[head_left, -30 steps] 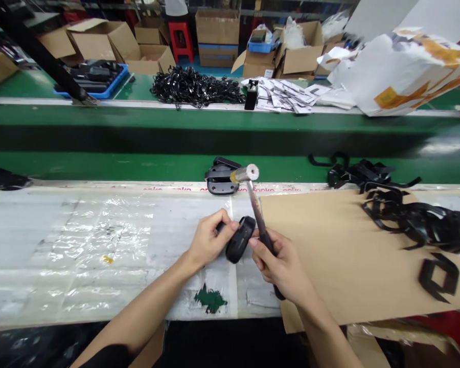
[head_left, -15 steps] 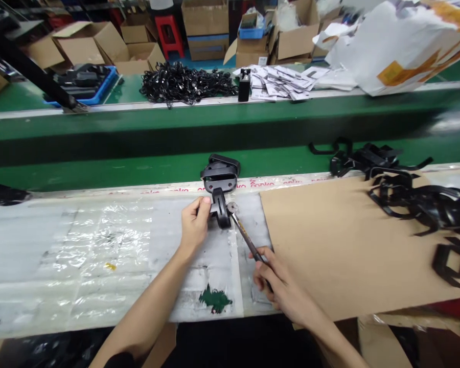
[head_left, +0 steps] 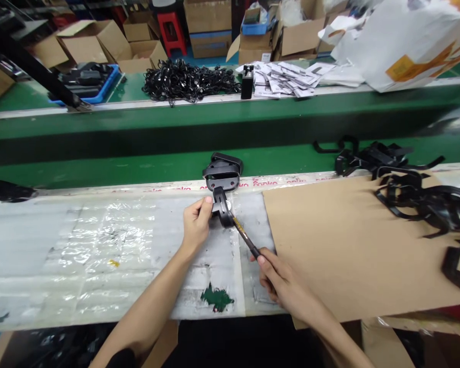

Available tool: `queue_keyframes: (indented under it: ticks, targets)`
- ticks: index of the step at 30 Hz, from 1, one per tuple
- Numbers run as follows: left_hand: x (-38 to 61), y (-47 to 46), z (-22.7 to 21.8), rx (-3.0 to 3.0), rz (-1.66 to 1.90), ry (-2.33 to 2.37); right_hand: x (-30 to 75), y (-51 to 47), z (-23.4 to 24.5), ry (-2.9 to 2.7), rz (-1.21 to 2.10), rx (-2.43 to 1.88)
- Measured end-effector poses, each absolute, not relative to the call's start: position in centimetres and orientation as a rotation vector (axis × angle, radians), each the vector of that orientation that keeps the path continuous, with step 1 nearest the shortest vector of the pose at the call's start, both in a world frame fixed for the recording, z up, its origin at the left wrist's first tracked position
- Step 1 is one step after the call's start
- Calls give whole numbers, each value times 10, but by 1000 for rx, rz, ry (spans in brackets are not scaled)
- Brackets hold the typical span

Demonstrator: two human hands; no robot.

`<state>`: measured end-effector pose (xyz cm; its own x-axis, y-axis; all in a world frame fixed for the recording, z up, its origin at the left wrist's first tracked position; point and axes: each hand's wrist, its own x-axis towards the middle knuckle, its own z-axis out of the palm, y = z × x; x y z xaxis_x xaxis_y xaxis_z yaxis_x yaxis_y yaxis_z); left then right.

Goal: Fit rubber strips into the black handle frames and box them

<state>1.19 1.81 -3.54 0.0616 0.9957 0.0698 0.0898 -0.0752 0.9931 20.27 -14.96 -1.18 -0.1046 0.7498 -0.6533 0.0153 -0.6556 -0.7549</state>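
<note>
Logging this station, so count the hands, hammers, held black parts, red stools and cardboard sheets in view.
Left hand and right hand: 2
Hammer: 1
Black part: 1
Red stool: 1
Cardboard sheet: 1
Total: 6

Left hand curled, pinching, reaching in from lower left; right hand closed, reaching in from lower right.

Molded part matte black; hammer handle streaked gold-brown; cardboard sheet tan; conveyor belt green (patch darker, blotchy).
</note>
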Motion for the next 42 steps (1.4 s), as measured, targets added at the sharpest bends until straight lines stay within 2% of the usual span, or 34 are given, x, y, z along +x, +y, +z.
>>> queue_keyframes:
  ticks: [8,12,14,18,21,27,35,39,42]
  targets:
    - [15,14,-29,1414,1159,1246,190,-156,4,-541,1514,-1345]
    - [15,13,-23,1431,1157,1242,188,-154,-5,-566,1837,-1590]
    - [15,13,-22,1429,1154,1229,197,-151,1,-575,1883,-1673]
    - [16,13,-24,1408,1166,1200,212,-147,25,-572,1676,-1567]
    - [15,13,-25,1417,1167,1179,203,-150,22,-591,1546,-1463]
    - [15,16,-24,1355,1198,1099,184,-157,-6,-572,1912,-1685]
    - [4,37,-8,657,1046,777,211,-141,14,-716,1578,-1580]
    - [1,32,2,572,935,627,207,-114,14,-846,1360,-1495]
    - [5,23,6,604,824,600,199,-96,14,-882,1381,-1322]
